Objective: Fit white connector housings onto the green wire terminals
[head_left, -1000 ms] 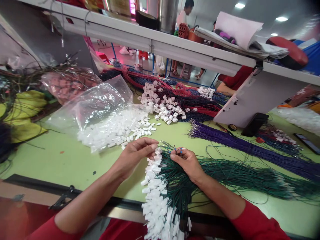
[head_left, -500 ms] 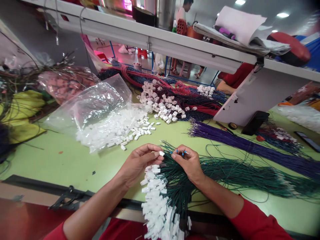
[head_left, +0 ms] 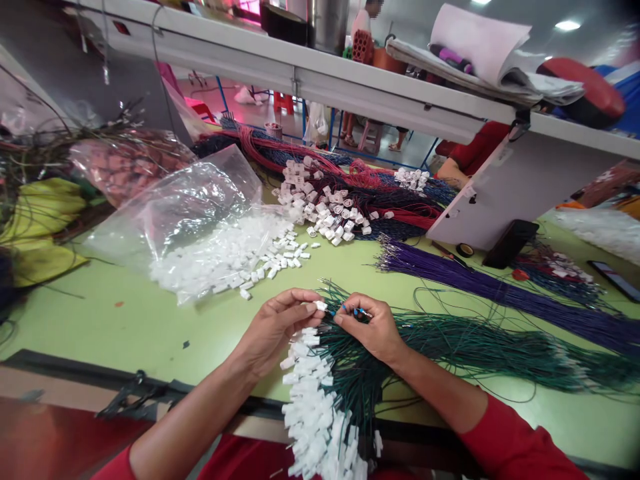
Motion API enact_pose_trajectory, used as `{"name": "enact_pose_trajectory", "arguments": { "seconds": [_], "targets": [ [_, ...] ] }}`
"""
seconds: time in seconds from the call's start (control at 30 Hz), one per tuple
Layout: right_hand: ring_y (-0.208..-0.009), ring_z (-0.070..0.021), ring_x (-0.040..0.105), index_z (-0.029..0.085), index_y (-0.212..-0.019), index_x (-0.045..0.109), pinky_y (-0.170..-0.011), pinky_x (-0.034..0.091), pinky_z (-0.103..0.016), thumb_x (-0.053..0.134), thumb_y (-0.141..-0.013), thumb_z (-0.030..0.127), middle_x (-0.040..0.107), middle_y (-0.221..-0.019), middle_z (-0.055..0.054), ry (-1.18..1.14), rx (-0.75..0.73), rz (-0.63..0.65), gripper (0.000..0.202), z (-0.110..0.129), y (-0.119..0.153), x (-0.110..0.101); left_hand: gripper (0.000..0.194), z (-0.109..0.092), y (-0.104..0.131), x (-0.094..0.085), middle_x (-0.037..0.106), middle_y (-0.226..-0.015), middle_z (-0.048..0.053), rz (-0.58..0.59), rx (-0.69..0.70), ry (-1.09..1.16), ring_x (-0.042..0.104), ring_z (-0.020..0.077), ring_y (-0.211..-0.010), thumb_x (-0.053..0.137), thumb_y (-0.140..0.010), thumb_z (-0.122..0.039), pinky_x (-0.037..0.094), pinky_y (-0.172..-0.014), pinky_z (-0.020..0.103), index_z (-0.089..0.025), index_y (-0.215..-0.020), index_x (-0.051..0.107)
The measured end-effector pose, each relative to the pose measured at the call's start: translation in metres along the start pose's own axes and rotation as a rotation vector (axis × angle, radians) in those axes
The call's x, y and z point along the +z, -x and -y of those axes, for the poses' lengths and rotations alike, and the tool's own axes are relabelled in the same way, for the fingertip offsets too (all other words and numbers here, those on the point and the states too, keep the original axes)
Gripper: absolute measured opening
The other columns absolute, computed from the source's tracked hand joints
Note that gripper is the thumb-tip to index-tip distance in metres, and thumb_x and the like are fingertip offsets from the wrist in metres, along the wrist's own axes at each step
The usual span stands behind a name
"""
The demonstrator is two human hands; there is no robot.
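Between thumb and fingers, my left hand (head_left: pixel 283 323) pinches a small white connector housing (head_left: pixel 321 306). My right hand (head_left: pixel 371 328) is closed on several wires with blue-sleeved terminals (head_left: pixel 356 311); one blue end meets the housing's right side. How deep that end sits cannot be seen. Beneath both hands lies a thick bundle of green wires (head_left: pixel 450 343), running off to the right. A cluster of white connectors (head_left: pixel 313 413) on green wires hangs over the table's front edge below my left hand.
Loose white housings (head_left: pixel 225 257) spill from a clear plastic bag (head_left: pixel 200 190) at left. Purple wires (head_left: pixel 450 277) lie at right, and wires with white plugs (head_left: pixel 330 210) are heaped behind. A shelf (head_left: pixel 280 70) crosses above; a phone (head_left: pixel 615 280) lies far right.
My right hand has moved slightly left, bringing a blue-sleeved wire end against the white housing. The left hand has stayed almost in place, still pinching the housing.
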State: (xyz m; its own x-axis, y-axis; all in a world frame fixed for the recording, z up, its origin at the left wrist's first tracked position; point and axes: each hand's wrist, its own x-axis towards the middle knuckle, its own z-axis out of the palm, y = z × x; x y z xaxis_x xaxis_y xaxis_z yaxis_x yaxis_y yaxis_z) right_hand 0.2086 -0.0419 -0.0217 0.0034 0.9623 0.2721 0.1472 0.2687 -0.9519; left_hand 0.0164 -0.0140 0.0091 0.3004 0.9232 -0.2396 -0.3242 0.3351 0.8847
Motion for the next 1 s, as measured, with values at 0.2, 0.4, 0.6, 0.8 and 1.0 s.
{"name": "enact_pose_trajectory", "arguments": {
  "seconds": [0.2,0.4,0.6,0.8,1.0],
  "targets": [
    [-0.059,-0.0103,0.043,0.018,-0.070,0.065,-0.055,0.036,-0.023,0.071,-0.075,0.038,0.057,-0.065,0.002,-0.028,0.104,0.023,0.022,0.0023,0.0000,0.0021,0.024,0.0034,0.0015,-0.0033,0.077,-0.083,0.005,0.024,0.200,-0.140,0.069,0.0112,-0.072,0.093,-0.061,-0.029,0.055,-0.068,0.016,-0.018,-0.077,0.079],
    [-0.057,-0.0098,0.039,0.017,-0.070,0.064,-0.053,0.033,-0.023,0.070,-0.075,0.040,0.052,-0.062,0.003,-0.036,0.153,0.061,0.024,0.0035,0.0007,0.0025,0.011,0.0031,0.0020,-0.0044,0.076,-0.088,0.007,0.097,0.383,-0.297,0.070,0.0144,-0.082,0.087,-0.066,-0.023,0.055,-0.073,0.018,-0.018,-0.072,0.079],
    [-0.060,-0.0105,0.043,0.017,-0.071,0.065,-0.058,0.036,-0.024,0.068,-0.075,0.037,0.056,-0.064,0.002,-0.020,0.123,0.090,0.020,0.0030,0.0003,0.0014,0.012,0.0060,0.0020,-0.0064,0.076,-0.088,0.006,0.081,0.329,-0.269,0.069,0.0134,-0.077,0.087,-0.065,-0.022,0.055,-0.067,0.019,-0.017,-0.069,0.077],
    [-0.061,-0.0113,0.045,0.018,-0.072,0.064,-0.057,0.037,-0.024,0.066,-0.076,0.034,0.057,-0.066,0.002,0.013,0.093,0.131,0.016,0.0051,-0.0003,0.0016,0.015,0.0068,0.0022,-0.0074,0.075,-0.088,0.006,0.062,0.295,-0.247,0.068,0.0131,-0.074,0.089,-0.062,-0.022,0.054,-0.065,0.019,-0.016,-0.069,0.077],
    [-0.057,-0.0095,0.038,0.017,-0.074,0.064,-0.053,0.032,-0.023,0.068,-0.076,0.038,0.052,-0.062,0.004,-0.023,0.162,0.162,0.021,0.0045,-0.0020,-0.0002,0.014,0.0051,0.0031,-0.0085,0.075,-0.086,0.006,0.105,0.306,-0.270,0.068,0.0132,-0.074,0.088,-0.063,-0.022,0.054,-0.066,0.020,-0.017,-0.068,0.076]
  ]
}}
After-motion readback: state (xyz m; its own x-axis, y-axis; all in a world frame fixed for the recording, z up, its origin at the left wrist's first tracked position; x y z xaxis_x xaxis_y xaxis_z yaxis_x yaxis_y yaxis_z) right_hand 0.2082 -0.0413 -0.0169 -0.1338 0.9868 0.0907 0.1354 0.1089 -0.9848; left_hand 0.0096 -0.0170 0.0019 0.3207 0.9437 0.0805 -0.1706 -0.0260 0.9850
